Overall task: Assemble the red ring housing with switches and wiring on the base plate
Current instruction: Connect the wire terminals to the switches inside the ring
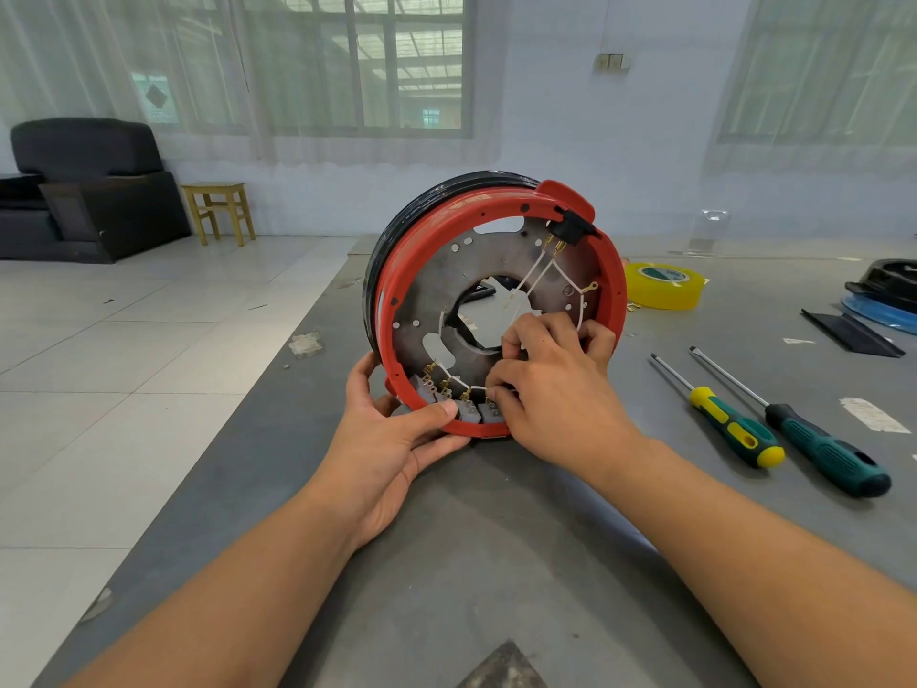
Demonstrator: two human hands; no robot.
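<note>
The red ring housing [615,285] stands on edge on the grey table, its open side facing me. Inside it sits the round grey base plate [436,285] with a centre hole and white wires [538,275] with brass terminals. Several grey switches [469,412] line the bottom of the ring. A black part [397,225] lies behind the ring. My left hand [392,439] grips the ring's lower left rim, thumb over the edge by the switches. Inside the ring at the lower right, my right hand [556,384] pinches a white wire near the switches with curled fingers.
Two screwdrivers [734,424] [818,439] lie on the table to the right. A yellow tape roll [665,285] sits behind the ring at right, with black and blue parts [878,300] at the far right edge. The table's left edge runs diagonally beside a tiled floor.
</note>
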